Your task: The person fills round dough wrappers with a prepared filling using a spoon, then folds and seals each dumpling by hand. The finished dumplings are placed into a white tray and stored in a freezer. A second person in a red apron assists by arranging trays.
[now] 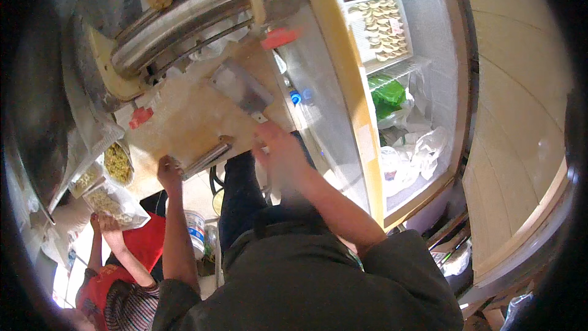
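My right hand (278,151), blurred, is at the near right edge of a floury wooden board (183,110). Its fingers are at the handle end of a cleaver (241,85), whose broad blade lies flat on the board. The handle itself is hidden, and whether the fingers grip it is unclear. My left hand (170,172) has curled fingers at the board's near left edge. It is beside one end of a long metal bar (206,158), which lies along the near edge. Whether it holds the bar cannot be made out.
A metal-roller dough machine (183,23) stands beyond the board, with red pieces (280,37) at its sides. To the right, an open refrigerator holds a tray of dumplings (381,27) and plastic bags (413,161). At left, another person's hands (108,225) are by a container of filling (110,202).
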`<state>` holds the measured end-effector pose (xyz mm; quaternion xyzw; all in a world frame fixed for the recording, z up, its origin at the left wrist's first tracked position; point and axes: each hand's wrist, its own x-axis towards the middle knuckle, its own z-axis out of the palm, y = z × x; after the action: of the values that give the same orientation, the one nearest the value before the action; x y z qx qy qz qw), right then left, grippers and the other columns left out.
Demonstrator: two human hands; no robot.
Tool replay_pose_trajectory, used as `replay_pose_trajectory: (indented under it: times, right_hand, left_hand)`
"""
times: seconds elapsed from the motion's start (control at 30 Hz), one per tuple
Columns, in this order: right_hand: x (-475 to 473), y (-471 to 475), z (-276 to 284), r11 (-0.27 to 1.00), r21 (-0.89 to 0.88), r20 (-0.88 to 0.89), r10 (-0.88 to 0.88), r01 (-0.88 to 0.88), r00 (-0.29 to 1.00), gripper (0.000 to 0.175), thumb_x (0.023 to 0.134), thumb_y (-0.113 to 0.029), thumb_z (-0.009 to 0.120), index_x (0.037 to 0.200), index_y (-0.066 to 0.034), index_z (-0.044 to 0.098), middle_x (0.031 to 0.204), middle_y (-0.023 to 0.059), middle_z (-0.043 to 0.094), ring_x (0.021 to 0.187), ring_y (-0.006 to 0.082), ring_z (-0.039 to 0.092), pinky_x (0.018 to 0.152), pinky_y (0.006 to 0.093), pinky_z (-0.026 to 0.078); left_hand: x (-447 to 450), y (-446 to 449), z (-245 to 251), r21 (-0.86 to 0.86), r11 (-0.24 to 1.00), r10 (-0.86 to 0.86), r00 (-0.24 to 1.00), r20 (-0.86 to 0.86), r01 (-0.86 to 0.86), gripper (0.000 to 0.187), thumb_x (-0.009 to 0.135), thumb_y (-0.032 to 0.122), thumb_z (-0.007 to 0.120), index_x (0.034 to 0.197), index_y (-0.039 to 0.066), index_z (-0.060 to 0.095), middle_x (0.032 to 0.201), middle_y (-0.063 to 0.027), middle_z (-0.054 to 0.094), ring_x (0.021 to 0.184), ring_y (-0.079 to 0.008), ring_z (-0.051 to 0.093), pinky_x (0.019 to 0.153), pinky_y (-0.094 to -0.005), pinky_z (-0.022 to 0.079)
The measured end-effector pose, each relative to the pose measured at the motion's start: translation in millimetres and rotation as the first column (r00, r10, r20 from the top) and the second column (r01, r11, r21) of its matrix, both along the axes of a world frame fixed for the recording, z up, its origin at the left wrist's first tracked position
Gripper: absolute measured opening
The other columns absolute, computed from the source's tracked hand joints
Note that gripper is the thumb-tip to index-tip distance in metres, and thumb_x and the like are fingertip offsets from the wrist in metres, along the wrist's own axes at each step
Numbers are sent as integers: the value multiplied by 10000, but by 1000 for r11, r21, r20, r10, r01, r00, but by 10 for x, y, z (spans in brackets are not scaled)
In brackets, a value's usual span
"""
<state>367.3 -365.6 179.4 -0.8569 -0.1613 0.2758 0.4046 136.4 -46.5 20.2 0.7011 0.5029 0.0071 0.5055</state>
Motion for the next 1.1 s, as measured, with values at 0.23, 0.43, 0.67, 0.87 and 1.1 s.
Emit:
replay_pose_trajectory:
  times: [0.23, 0.43, 0.67, 0.87, 1.1]
  right_hand:
    - [221, -372, 307, 970, 97, -196, 239, -224, 951, 556, 854, -204, 665, 1342, -2, 492, 1227, 257, 609, 1166, 413, 590, 1031, 474, 465]
    - [800, -1506, 623, 989, 113, -521, -27, 100, 853, 318, 869, -153, 655, 1168, -46, 642, 1085, 164, 681, 1007, 287, 671, 893, 398, 541]
    - [2081, -2423, -649, 596, 91, -210, -772, 798, 600, 284, 945, -121, 601, 1211, -28, 640, 1046, 109, 709, 771, 161, 682, 606, 299, 584]
    - [2946, -2369, -2425, 298, 92, -336, -889, 950, 311, 327, 912, -150, 627, 1179, 40, 625, 1015, 140, 681, 816, 214, 695, 572, 297, 594]
    - [3039, -2236, -2966, 404, -157, 333, -837, 901, 433, 302, 819, -225, 613, 986, 20, 669, 895, 251, 692, 917, 443, 666, 835, 510, 523]
  left_hand:
    - [1531, -1695, 1652, 276, 421, -906, 413, 90, 864, 242, 830, 6, 626, 1062, 66, 659, 1112, -150, 658, 1014, -383, 648, 863, -466, 538]
    - [2411, -2462, 2260, 328, 524, -848, 448, 283, 786, 309, 890, -6, 663, 1190, 60, 629, 1162, -170, 653, 1000, -359, 666, 847, -411, 546]
    - [2360, -2422, 1928, 37, 669, -743, 668, 43, 742, 228, 920, 36, 626, 1148, 37, 641, 1070, -181, 661, 892, -325, 681, 768, -388, 554]
    - [1929, -2296, 1594, -15, 741, -667, 734, -130, 671, 159, 924, 28, 616, 1080, 28, 648, 963, -164, 657, 751, -293, 670, 691, -381, 544]
    - [1762, -2426, 1502, -44, 725, -687, 716, -124, 688, 149, 922, 24, 617, 1065, 22, 659, 919, -145, 671, 715, -250, 669, 683, -362, 532]
